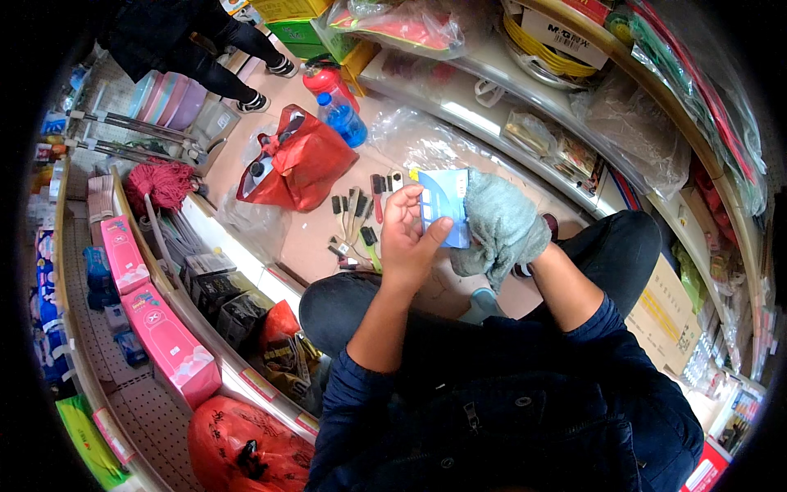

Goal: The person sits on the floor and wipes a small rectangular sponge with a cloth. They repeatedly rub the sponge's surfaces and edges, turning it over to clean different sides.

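My left hand [413,230] holds a flat blue-and-white package [447,206], its thumb across the front and its fingers curled by the left edge. A grey-green cloth [507,221] wraps my right hand [533,243] and hides its fingers; the cloth touches the package's right edge. Beyond my left hand, several brushes [353,212] with dark bristles lie on the tiled floor, some with pale wooden handles. A red bag [307,163] holding bottles stands farther off, beside a bottle of blue liquid [344,120].
Shelves with pink boxes [166,344] run along the left, above a red plastic bag [246,449]. Stocked shelves [492,132] curve along the right. A red fire extinguisher [329,80] stands at the back, near another person's legs [230,67]. A cardboard box [664,313] is beside my right knee.
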### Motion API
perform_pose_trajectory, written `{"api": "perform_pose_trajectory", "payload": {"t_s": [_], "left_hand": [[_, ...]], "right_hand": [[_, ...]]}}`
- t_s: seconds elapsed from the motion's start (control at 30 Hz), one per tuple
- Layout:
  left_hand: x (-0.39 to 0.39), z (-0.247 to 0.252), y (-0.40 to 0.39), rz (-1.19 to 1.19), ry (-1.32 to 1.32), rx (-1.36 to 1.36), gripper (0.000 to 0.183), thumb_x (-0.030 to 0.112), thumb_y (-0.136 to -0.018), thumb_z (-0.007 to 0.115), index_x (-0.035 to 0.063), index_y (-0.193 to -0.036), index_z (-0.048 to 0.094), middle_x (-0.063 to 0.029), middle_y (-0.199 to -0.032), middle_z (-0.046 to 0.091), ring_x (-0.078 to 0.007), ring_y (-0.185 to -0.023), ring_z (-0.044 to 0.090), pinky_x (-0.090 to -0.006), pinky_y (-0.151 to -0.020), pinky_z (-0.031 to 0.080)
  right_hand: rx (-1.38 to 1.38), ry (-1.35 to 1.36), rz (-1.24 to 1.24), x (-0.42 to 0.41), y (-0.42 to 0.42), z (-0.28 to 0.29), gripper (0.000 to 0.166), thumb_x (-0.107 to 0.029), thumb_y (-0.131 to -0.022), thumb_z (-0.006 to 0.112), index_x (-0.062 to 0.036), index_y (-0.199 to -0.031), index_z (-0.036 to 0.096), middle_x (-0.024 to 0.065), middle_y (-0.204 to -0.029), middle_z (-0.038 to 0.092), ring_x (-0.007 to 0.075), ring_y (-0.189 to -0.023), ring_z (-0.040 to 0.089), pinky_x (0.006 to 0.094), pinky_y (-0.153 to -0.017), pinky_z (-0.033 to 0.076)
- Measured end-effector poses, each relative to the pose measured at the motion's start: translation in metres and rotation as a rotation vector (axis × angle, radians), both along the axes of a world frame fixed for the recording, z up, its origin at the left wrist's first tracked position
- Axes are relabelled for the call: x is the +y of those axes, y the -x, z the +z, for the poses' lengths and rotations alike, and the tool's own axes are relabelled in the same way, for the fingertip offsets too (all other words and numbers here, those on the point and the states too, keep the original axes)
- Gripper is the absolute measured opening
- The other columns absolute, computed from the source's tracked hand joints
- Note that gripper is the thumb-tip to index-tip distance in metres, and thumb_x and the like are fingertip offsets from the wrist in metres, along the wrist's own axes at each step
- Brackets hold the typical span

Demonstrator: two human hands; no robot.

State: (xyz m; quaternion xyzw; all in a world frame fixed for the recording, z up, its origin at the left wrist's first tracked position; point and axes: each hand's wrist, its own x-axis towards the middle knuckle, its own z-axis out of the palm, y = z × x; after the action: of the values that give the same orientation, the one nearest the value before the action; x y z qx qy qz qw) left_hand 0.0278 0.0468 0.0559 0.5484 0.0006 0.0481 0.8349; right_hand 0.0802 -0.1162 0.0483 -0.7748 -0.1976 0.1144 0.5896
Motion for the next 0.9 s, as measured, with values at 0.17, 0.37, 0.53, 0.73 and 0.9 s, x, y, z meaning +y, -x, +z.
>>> {"api": "perform_pose_trajectory", "payload": {"t_s": [0.17, 0.37, 0.53, 0.73, 0.9], "left_hand": [[0.001, 0.0, 0.001, 0.007, -0.008, 0.013, 0.054, -0.003, -0.079, 0.065, -0.0002, -0.123, 0.034, -0.0099, -0.11, 0.049, -0.0142, -0.097, 0.055, -0.0259, -0.082, 0.048], [0.001, 0.001, 0.001, 0.004, 0.016, 0.052, 0.061, -0.002, -0.078, 0.066, -0.0008, -0.128, 0.03, -0.0116, -0.112, 0.049, -0.0156, -0.1, 0.054, -0.0277, -0.085, 0.047], [-0.001, 0.006, 0.001, -0.057, 0.012, 0.038, 0.08, -0.004, -0.077, 0.065, -0.0022, -0.139, 0.015, -0.014, -0.118, 0.049, -0.0189, -0.104, 0.052, -0.0274, -0.088, 0.044], [-0.007, 0.008, 0.003, 0.002, -0.143, 0.141, 0.081, -0.012, -0.075, 0.056, -0.0032, -0.142, 0.011, -0.0143, -0.127, 0.046, -0.0193, -0.113, 0.047, -0.0298, -0.096, 0.038], [0.002, -0.005, 0.001, -0.101, -0.229, 0.081, 0.075, -0.012, -0.076, 0.054, -0.0024, -0.141, 0.019, -0.0116, -0.128, 0.045, -0.0172, -0.114, 0.047, -0.0292, -0.097, 0.037]], "right_hand": [[-0.345, 0.562, 0.23, -0.004, -0.006, 0.024, 0.049, -0.024, -0.071, 0.066, -0.0028, -0.114, 0.057, 0.0154, -0.105, 0.06, 0.0295, -0.091, 0.059, 0.0342, -0.083, 0.047], [-0.296, 0.421, 0.194, -0.005, -0.003, 0.023, 0.048, -0.022, -0.072, 0.065, -0.0026, -0.115, 0.057, 0.0164, -0.106, 0.06, 0.0313, -0.093, 0.059, 0.0361, -0.085, 0.047], [-0.59, 0.654, 0.064, 0.0, -0.002, 0.009, 0.038, -0.017, -0.076, 0.06, -0.0012, -0.11, 0.058, 0.0177, -0.101, 0.061, 0.032, -0.091, 0.059, 0.0377, -0.083, 0.047], [-0.65, 0.662, 0.029, 0.015, 0.0, 0.014, 0.021, -0.012, -0.073, 0.057, 0.0006, -0.089, 0.061, 0.0199, -0.089, 0.061, 0.0319, -0.083, 0.06, 0.0388, -0.077, 0.049], [-0.963, 0.619, 0.11, 0.019, -0.002, 0.026, 0.018, -0.01, -0.067, 0.059, 0.0, -0.081, 0.061, 0.0194, -0.076, 0.059, 0.034, -0.073, 0.058, 0.0399, -0.07, 0.049]]}}
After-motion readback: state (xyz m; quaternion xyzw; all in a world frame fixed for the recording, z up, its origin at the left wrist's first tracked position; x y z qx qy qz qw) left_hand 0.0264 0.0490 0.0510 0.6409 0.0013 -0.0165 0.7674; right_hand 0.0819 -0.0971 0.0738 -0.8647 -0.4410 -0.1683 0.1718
